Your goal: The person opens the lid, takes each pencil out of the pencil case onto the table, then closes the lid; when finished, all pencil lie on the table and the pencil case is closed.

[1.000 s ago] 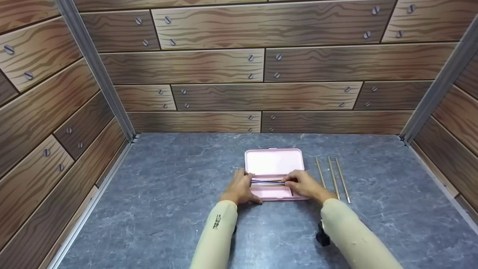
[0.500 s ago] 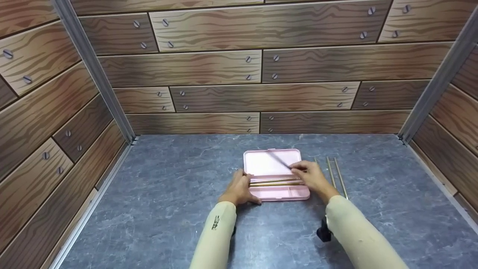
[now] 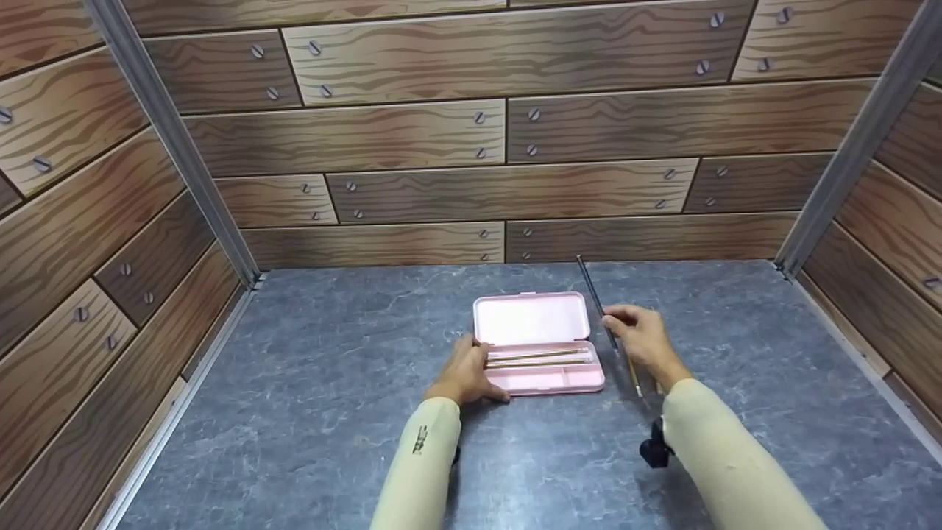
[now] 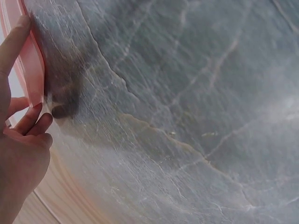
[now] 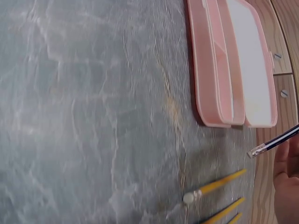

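An open pink pencil case (image 3: 531, 379) lies on the table, its lid (image 3: 530, 318) folded back. My left hand (image 3: 465, 372) grips its left end, with the thumb at the front side and the fingers toward the hinge; the left wrist view shows this hand at the case's edge. Gold-coloured pencils (image 3: 541, 361) lie in the long compartment. Just right of the case, my right hand (image 3: 642, 340) pinches a dark blue pencil (image 3: 589, 283) above the table. In the right wrist view this pencil (image 5: 275, 141) has white stripes and an eraser end.
Several yellow pencils (image 5: 219, 183) with eraser ends lie side by side on the table, partly hidden under the right hand in the head view. Wood-patterned walls (image 3: 412, 195) close off the back and sides of the grey marbled table (image 3: 331, 353).
My right hand has lifted the dark blue pencil out of the case and carried it right, over the yellow pencils. The left hand has stayed on the case.
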Motion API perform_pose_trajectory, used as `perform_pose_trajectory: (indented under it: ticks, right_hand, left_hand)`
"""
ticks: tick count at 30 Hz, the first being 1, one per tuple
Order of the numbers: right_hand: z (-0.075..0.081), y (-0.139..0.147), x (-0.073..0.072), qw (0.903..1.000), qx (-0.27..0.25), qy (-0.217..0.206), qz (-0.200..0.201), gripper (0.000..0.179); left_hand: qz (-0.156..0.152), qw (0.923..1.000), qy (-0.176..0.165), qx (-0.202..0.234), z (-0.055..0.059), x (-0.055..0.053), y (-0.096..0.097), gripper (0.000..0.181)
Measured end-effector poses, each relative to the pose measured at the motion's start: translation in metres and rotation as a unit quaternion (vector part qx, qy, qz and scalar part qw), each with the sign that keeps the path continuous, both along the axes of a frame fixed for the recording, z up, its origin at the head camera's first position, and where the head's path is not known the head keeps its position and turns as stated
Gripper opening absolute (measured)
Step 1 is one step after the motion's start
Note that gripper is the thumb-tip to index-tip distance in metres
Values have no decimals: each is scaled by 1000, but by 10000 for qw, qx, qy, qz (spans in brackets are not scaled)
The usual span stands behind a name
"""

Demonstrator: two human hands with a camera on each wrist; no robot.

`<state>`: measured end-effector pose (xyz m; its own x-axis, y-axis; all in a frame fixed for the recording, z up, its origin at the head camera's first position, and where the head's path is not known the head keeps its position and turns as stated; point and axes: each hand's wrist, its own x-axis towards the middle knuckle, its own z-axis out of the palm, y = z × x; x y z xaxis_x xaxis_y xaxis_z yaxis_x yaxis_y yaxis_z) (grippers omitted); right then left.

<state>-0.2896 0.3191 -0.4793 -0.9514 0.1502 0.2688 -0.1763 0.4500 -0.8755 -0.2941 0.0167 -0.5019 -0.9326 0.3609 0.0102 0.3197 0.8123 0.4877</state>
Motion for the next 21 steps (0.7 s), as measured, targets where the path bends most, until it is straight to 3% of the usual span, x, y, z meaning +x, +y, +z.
perform_pose_trajectory:
  ticks: [7, 12, 21]
  right_hand:
    - [2, 24, 8, 9998, -6, -174, -50, 25]
    - [1, 46, 14, 9997, 150, -73, -174, 24]
    - [-6, 82, 28, 9976, 429, 27, -548, 25]
  left_hand:
    - [76, 9998, -154, -43, 1, 0, 1, 78]
    - [75, 9997, -217, -78, 1, 0, 1, 81]
    - [-33, 10000, -24, 90, -2, 0, -1, 82]
